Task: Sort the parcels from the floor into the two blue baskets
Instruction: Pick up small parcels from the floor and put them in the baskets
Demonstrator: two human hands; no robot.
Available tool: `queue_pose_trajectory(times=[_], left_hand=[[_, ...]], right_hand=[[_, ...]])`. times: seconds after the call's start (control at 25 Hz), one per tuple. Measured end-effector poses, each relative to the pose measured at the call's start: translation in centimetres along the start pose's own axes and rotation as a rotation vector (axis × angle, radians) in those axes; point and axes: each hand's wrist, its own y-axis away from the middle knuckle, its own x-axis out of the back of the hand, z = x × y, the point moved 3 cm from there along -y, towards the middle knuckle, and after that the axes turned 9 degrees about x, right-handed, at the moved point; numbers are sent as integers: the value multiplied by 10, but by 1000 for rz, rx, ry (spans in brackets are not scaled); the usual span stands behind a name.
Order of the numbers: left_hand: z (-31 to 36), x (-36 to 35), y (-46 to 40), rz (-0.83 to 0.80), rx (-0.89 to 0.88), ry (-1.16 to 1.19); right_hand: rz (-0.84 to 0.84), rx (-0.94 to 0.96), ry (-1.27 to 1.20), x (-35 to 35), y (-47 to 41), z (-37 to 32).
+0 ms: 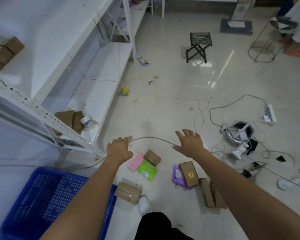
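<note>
Blue basket (47, 196) at lower left on the floor (171, 87); only one is in view. Parcels lie below and nearer than both hands, which are held out above them. Left hand (119, 149), fingers curled under, holds nothing visible. Right hand (190, 142) is spread flat and empty. Long brown carton (189, 173), long axis running away from the person, lies nearer the right hand. Pink mailer (136, 161), green mailer (147, 170) and small brown box (152, 157) lie just beside the left wrist. Judged: a downward reach comes next.
</note>
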Motion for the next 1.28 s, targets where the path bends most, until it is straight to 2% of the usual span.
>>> queue_pose_trajectory(times=[0.16,0.28,0.52,0.76,0.84,1.08,1.24,1.28], left_hand=[[-21,-29,-42,-48,17,45],[-30,-69,-78,-97,22,69],[-27,-197,-143,-213,43,108],[-23,-356,-215,-201,134,123],[-10,-419,-227,-196,100,131],[23,-566,-247,-167,77,213],[29,-623,-254,-225,169,333],[30,-629,-256,-247,181,350]], right_hand=[[-4,-35,-13,-12,-44,-12],[-37,-35,-37,-51,-76,-22],[-262,-28,-38,-190,-130,-26],[-326,32,-13,-334,-216,-2],[-340,32,1,-394,-243,7],[-283,36,-1,-559,-330,1],[-108,-22,8,-631,-384,-5],[-119,-43,-8,-642,-393,-4]])
